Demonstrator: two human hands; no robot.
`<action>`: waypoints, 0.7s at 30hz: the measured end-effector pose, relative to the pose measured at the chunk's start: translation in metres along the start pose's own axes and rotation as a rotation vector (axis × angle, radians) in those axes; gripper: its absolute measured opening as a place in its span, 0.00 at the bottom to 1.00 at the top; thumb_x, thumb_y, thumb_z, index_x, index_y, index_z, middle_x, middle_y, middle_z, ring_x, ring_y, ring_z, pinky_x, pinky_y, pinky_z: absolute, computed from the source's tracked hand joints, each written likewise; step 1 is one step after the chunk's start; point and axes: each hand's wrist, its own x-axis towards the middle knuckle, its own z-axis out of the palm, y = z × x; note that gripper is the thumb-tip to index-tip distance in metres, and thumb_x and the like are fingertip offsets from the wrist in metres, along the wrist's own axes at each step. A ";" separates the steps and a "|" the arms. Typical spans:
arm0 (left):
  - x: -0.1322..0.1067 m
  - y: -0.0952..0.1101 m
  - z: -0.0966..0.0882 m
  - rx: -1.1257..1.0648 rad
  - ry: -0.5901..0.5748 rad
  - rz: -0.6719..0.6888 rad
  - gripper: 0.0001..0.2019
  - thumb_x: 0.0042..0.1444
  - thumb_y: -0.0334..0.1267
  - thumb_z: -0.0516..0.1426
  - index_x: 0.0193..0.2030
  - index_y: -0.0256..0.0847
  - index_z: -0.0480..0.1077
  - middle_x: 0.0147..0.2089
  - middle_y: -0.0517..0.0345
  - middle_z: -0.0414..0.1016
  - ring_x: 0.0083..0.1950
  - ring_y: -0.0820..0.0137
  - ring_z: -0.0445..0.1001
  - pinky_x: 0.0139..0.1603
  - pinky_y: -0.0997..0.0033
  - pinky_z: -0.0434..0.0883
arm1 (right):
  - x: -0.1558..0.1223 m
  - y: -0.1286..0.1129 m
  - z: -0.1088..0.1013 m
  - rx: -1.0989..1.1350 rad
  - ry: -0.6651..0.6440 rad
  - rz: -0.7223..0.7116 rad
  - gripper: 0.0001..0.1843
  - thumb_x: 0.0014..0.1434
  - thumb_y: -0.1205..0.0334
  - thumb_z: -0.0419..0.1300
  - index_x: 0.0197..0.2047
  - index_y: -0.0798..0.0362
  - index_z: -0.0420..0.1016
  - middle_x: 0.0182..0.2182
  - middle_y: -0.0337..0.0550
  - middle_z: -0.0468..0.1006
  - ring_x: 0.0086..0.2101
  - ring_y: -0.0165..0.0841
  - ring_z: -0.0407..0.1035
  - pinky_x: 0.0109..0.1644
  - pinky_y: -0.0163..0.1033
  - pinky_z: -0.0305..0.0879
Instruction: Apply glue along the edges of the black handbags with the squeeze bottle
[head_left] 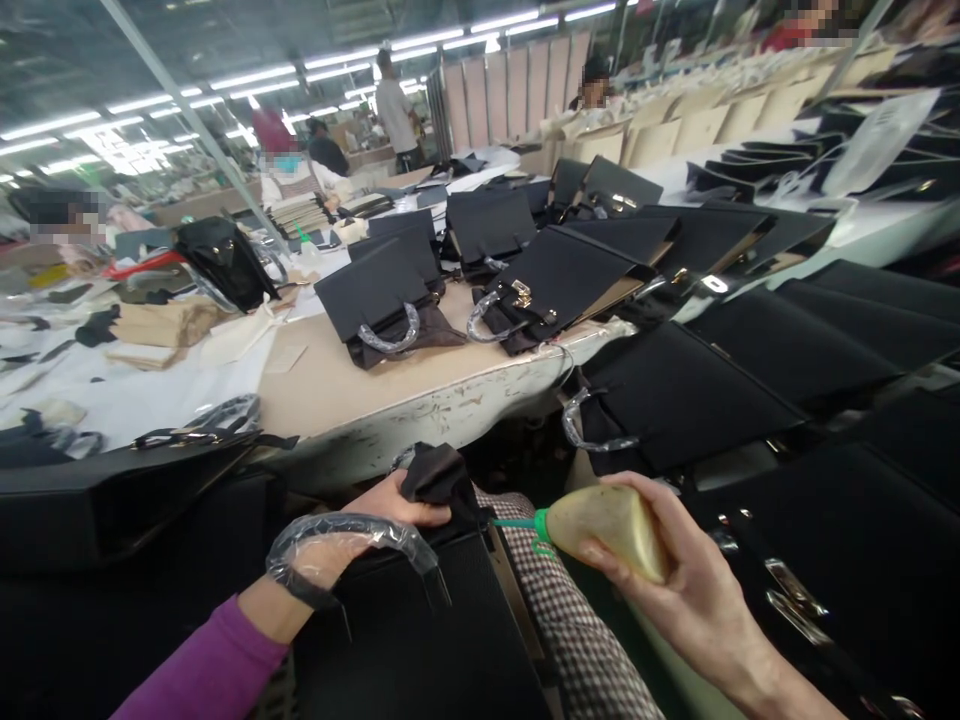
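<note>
Black, stiff-walled handbag (420,640) sits on the person's lap; it looks light but bulky, and its plastic-wrapped handle (352,535) seems slippery. Left hand (375,520) passes under that handle and pinches the soft flap (439,480). Right hand (675,580) squeezes a pliable glue bottle (607,530), near the tabletop (420,400).

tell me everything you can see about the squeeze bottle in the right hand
The squeeze bottle is a soft-looking, yellowish-tan plastic bottle with a green collar and a thin green nozzle. It lies nearly level, nozzle pointing left toward the black flap pinched by the left hand. The right hand wraps it from below and behind, thumb along the top, fingers under its body. Its base is hidden in the palm. Whether the nozzle tip touches the flap cannot be told.
</note>
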 end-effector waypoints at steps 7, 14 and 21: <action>0.003 -0.008 0.001 -0.042 -0.011 0.013 0.19 0.41 0.45 0.75 0.38 0.41 0.80 0.42 0.56 0.82 0.52 0.55 0.77 0.59 0.60 0.71 | 0.003 -0.007 -0.004 -0.099 0.002 -0.092 0.28 0.64 0.39 0.69 0.58 0.45 0.71 0.46 0.45 0.81 0.38 0.42 0.79 0.47 0.46 0.79; 0.006 -0.013 -0.002 -0.063 -0.040 0.033 0.18 0.44 0.45 0.76 0.37 0.41 0.79 0.38 0.60 0.79 0.49 0.59 0.76 0.57 0.64 0.70 | 0.001 -0.009 -0.012 -0.119 -0.077 -0.068 0.27 0.65 0.37 0.69 0.57 0.44 0.72 0.47 0.45 0.81 0.38 0.41 0.78 0.46 0.45 0.79; 0.008 -0.014 0.001 -0.075 -0.036 0.037 0.18 0.42 0.45 0.76 0.37 0.41 0.79 0.38 0.60 0.79 0.47 0.59 0.76 0.55 0.63 0.71 | -0.010 -0.007 -0.018 -0.129 -0.141 -0.061 0.27 0.65 0.37 0.68 0.58 0.42 0.71 0.50 0.44 0.82 0.42 0.42 0.80 0.45 0.43 0.78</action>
